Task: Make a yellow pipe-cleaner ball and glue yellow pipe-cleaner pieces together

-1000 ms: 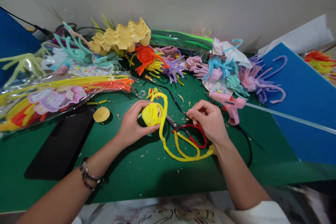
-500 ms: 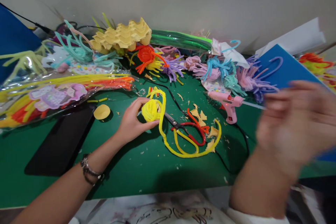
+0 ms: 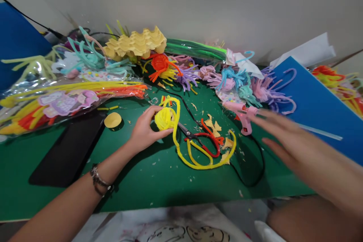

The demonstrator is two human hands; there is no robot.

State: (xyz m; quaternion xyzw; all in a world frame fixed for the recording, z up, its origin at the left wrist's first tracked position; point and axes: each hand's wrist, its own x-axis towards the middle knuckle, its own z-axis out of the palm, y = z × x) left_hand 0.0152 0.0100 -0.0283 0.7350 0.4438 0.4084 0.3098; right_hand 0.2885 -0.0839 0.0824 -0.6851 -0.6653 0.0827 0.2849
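My left hand (image 3: 146, 126) is closed around a ball of wound yellow pipe cleaner (image 3: 165, 118), thumb and fingers on its sides. From the ball a long yellow strand (image 3: 184, 159) loops over the table. My right hand (image 3: 292, 136), slightly blurred, reaches in with fingers stretched out, at the rear of the pink glue gun (image 3: 238, 110); touch is unclear. Beyond those fingers shows a translucent glue stick (image 3: 323, 131), in line with the gun. Red-handled scissors (image 3: 208, 145) lie between the hands, partly under the strand.
On the left are a dark tablet-like slab (image 3: 68, 151), a yellow disc (image 3: 112, 120) and a bag of pipe cleaners (image 3: 121, 90). An egg carton (image 3: 136, 43) tops the pile behind. A blue board (image 3: 312, 102) stands right. A black cord (image 3: 262, 166) trails from the gun.
My right hand has swung left and forward from the right side to the glue gun's rear, fingers now extended. My left hand keeps its hold on the yellow ball. The view has shifted slightly.
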